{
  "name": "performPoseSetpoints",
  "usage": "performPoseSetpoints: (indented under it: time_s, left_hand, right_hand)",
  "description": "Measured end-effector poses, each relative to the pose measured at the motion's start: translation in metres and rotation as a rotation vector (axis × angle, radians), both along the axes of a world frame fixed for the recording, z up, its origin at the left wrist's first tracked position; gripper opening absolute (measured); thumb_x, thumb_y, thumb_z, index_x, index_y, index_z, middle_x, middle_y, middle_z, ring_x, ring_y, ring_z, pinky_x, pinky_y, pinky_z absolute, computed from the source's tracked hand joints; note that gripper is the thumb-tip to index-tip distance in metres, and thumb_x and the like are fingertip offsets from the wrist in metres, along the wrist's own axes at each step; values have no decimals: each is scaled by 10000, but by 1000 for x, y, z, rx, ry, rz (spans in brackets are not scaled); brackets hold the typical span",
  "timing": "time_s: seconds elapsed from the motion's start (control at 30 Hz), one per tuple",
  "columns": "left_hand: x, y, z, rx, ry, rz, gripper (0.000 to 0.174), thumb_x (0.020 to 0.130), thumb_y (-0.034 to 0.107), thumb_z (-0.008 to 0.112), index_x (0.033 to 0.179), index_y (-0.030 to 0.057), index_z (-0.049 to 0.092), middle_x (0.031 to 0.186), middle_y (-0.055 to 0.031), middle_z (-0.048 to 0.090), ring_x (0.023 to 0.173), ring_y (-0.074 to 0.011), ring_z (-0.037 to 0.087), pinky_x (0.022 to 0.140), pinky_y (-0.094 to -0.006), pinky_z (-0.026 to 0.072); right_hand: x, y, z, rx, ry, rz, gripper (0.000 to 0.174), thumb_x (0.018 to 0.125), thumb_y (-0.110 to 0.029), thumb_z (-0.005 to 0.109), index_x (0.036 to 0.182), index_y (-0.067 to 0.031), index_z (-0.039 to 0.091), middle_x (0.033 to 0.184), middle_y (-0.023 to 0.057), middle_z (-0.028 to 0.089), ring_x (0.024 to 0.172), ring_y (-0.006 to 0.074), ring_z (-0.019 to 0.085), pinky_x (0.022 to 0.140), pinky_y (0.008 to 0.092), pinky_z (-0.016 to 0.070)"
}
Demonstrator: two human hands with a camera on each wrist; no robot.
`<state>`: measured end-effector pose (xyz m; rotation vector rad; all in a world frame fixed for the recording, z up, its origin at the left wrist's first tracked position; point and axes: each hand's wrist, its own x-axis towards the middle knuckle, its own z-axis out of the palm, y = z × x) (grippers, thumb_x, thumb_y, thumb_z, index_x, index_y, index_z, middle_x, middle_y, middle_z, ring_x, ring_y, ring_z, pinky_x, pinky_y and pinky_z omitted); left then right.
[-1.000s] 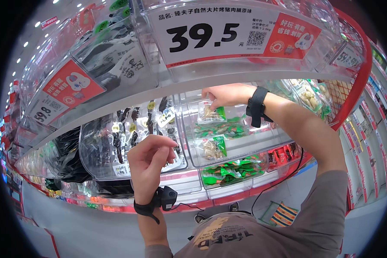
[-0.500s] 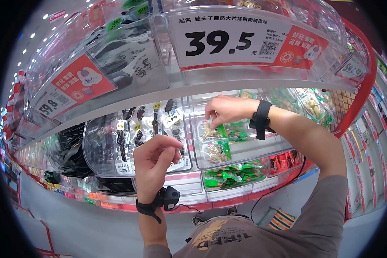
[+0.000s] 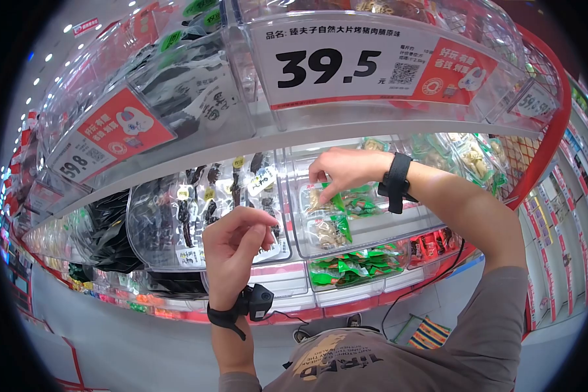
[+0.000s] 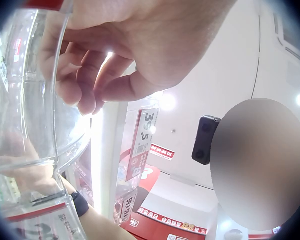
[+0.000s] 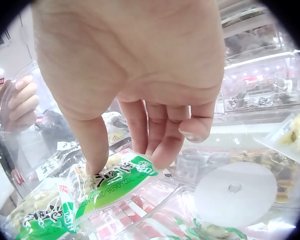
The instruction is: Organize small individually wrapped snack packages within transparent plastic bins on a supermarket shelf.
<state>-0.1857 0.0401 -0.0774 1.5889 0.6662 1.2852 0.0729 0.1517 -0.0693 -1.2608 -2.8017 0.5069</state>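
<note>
My right hand (image 3: 353,168) is over a clear bin, its thumb and fingers pinching a green-and-white snack packet (image 5: 117,187). The thumb bears on one side of the packet and the fingertips are at the other. Just in front of it lies a second, similar packet (image 3: 330,234), their edges overlapping in the right wrist view. My left hand (image 3: 232,242) hangs loosely curled with nothing in it, in front of a bin of dark snacks in clear packs (image 3: 210,209). In the left wrist view this hand (image 4: 125,55) is beside a clear bin wall.
A shelf with a large price sign (image 3: 372,65) overhangs the bins. Further green packets (image 3: 359,264) fill a lower bin, next to red packets (image 3: 433,247). A cable (image 3: 398,297) hangs down the front, and a striped stool (image 3: 430,332) stands on the floor.
My right hand has come nearer to me with the packet, which is now close against the second one. The view has shifted slightly; my left hand keeps its pose.
</note>
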Motion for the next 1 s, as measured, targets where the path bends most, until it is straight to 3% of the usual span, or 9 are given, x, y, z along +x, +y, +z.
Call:
performPoseSetpoints:
  time_s: [0.17,0.27,0.37,0.5,0.57,0.67,0.83,0.93,1.0]
  left_hand:
    - [0,0,0,-3,-10,-3,134,912,5,539,940,-33,665,752,-46,632,680,-77,577,619,-217,459]
    - [-1,0,0,13,14,-3,133,906,10,542,937,-33,664,759,-49,634,685,-79,578,620,-221,458]
    - [-1,1,0,3,13,-2,133,899,17,547,935,-34,664,762,-51,634,683,-82,579,616,-223,455]
    - [0,1,-1,16,7,2,138,897,22,545,932,-41,662,749,-52,629,671,-84,574,606,-220,445]
    - [0,1,-1,30,-1,3,138,896,21,544,932,-42,662,742,-51,626,666,-84,571,603,-219,442]
    - [0,2,-1,40,-8,-7,136,895,21,546,933,-41,661,734,-51,622,661,-84,569,598,-218,437]
    - [-1,3,-2,40,-13,-19,137,897,22,544,935,-41,660,734,-55,621,664,-85,567,601,-218,436]
    - [-1,2,-2,33,-21,-21,139,899,18,540,936,-42,659,740,-56,623,667,-86,568,608,-220,441]
    - [0,1,-2,27,-24,-20,139,900,13,538,938,-42,659,748,-56,627,669,-86,570,612,-222,445]
  right_hand:
    - [2,1,6,42,19,-73,381,858,-311,665,1077,1,652,952,185,666,912,336,645,777,412,512]
    - [11,2,23,376,-34,-333,314,935,-225,528,1152,-17,618,1037,225,658,956,374,635,813,439,502]
    - [30,-5,26,556,175,-559,322,937,-152,472,1217,-29,574,1109,254,635,988,391,625,828,445,500]
    - [52,27,27,378,-420,-624,246,787,-183,657,964,-18,705,954,211,690,888,367,672,748,461,526]
    - [54,25,31,270,-582,-623,392,660,-260,792,960,-16,728,952,177,711,878,327,689,750,447,531]
    - [45,17,44,26,-640,-683,456,642,-261,822,1020,-25,726,984,158,718,895,320,690,768,439,532]
    - [44,25,34,69,-667,-523,566,582,-361,876,989,3,724,975,174,714,881,317,691,760,429,531]
    - [44,27,31,212,-540,-371,547,590,-337,879,982,9,718,959,180,711,867,319,689,741,429,531]
    - [40,18,27,418,-252,-376,348,667,-230,815,885,19,706,879,174,704,834,335,683,713,428,536]
